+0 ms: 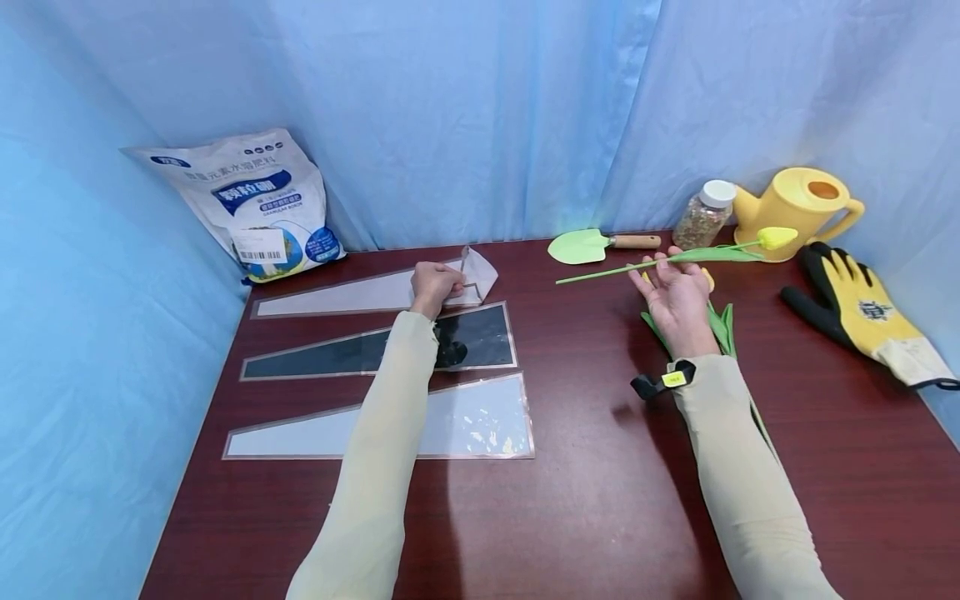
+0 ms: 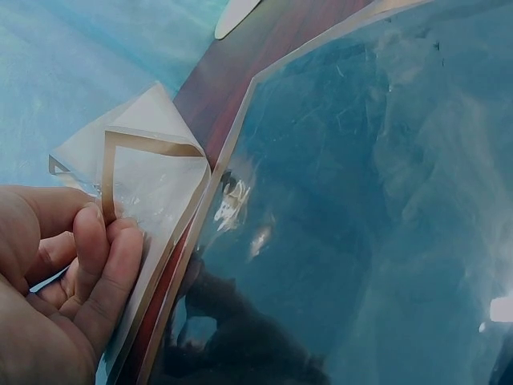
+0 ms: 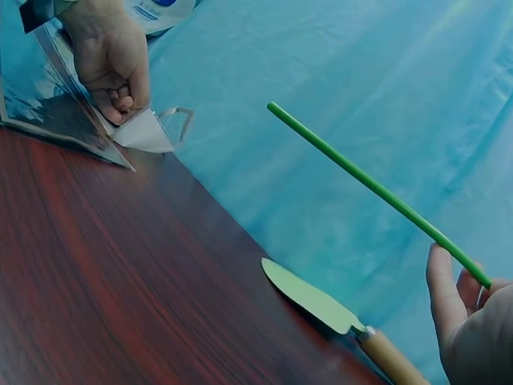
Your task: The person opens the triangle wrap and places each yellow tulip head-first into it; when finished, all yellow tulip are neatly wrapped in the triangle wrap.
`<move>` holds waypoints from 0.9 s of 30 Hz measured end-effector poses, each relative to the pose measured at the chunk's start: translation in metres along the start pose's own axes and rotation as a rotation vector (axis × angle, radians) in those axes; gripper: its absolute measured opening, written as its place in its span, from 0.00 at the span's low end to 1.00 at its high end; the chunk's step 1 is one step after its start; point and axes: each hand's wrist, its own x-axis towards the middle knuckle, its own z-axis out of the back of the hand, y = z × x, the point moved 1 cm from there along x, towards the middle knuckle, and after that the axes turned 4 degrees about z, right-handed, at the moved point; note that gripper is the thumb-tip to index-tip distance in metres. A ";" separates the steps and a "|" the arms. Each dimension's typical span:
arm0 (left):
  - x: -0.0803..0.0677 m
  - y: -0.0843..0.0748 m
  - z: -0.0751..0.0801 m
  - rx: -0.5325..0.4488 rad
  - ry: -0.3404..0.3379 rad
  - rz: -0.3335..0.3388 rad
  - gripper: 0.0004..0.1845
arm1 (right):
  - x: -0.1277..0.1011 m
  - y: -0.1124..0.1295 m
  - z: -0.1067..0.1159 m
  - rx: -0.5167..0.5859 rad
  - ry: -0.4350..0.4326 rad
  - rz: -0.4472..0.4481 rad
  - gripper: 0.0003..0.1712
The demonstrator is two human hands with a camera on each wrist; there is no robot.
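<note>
"Left hand [image 1: 435, 287]?"
"Fingers curled, pinching the wide end of the tapered white plastic sleeve [image 1: 367, 293]."
"Right hand [image 1: 679, 305]?"
"Half-curled fingers hold a green-stemmed yellow tulip [image 1: 716, 255] above the glossy reddish-brown table [image 1: 570, 500]."

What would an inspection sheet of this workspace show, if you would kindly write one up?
Surface: red-brown table, wood-grained.
Job's things: back white sheet, wide end partly lifted; black sheet and front white sheet, both flat; yellow tulip, held; another tulip, partly hidden.
Clutter: sack, trowel, jar, watering can, glove.
Hands: left hand pinches the back white sheet near its wide end; right hand holds the yellow tulip by its stem, off the table.
Cables: nothing seen.
Surroundings: blue curtain behind and at the left.
</note>
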 end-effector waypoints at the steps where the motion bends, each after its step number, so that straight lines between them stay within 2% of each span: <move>1: 0.000 0.000 0.000 0.002 -0.002 0.001 0.05 | 0.001 -0.003 -0.002 -0.011 -0.004 0.008 0.13; 7: 0.001 0.001 -0.001 0.003 -0.003 0.001 0.05 | 0.007 -0.020 -0.011 -0.093 -0.035 0.050 0.12; 19: -0.001 -0.002 0.000 0.008 0.007 0.015 0.06 | 0.016 -0.045 -0.029 -0.114 -0.037 0.099 0.10; 27: -0.002 0.000 0.003 -0.030 0.038 -0.009 0.07 | 0.024 -0.066 -0.040 -0.191 -0.042 0.136 0.12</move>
